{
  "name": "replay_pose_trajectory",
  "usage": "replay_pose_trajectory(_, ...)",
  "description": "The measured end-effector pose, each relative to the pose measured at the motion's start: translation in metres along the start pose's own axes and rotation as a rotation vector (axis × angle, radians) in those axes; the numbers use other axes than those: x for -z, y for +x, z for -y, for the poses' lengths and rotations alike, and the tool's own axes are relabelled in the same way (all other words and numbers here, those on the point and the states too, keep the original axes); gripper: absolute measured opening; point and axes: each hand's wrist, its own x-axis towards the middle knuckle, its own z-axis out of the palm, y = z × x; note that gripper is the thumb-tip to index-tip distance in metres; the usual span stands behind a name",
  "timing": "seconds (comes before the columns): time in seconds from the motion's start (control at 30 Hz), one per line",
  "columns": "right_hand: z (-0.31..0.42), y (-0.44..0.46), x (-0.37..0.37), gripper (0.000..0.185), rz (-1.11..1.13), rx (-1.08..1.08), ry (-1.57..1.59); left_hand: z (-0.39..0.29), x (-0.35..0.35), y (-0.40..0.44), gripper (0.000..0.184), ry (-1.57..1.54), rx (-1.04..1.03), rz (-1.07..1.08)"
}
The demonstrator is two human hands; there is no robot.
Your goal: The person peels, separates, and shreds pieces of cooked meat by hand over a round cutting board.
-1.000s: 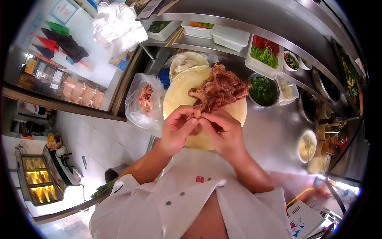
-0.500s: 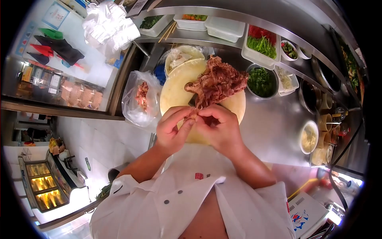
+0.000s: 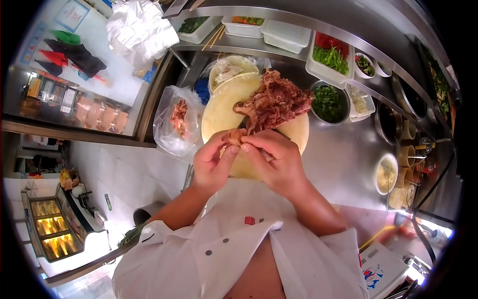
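Observation:
A small brownish piece of meat [image 3: 237, 134] is pinched between the fingertips of my left hand [image 3: 215, 162] and my right hand [image 3: 275, 160]. Both hands are closed on it, over the near part of a round yellowish cutting board [image 3: 219, 112]. Just beyond my fingers lies a large, ragged heap of reddish-brown cooked meat [image 3: 279, 102] on the board. Something dark and flat shows partly under the heap; I cannot make out what it is. To the left, a clear plastic bag [image 3: 167, 129] holds more meat pieces [image 3: 179, 118].
Behind the board stands a pale round container [image 3: 236, 70]. A metal bowl of chopped greens [image 3: 328, 103] sits to its right. Tubs of vegetables [image 3: 328, 60] line the steel shelf [image 3: 291, 12] above. A white bowl [image 3: 386, 173] stands at the counter's right end.
My fingertips have turned the small meat piece, and more of it shows above my fingers. The view has shifted slightly; the large heap stays in place.

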Motion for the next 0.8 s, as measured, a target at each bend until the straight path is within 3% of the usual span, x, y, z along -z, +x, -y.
replay_pose_trajectory(0.23,0.009,-0.003,-0.003,0.017,-0.014,0.079,-0.109,-0.014,0.002,-0.002,0.04,0.25,-0.022,0.027)
replay_pose_trajectory(0.4,0.01,-0.003,-0.009,0.018,-0.062,0.16,-0.155,-0.024,-0.002,-0.008,0.042,0.227,0.056,0.058)
replay_pose_trajectory(0.8,0.006,-0.007,-0.019,0.017,-0.114,0.122,-0.115,-0.029,-0.004,-0.01,0.042,0.38,0.024,0.038)
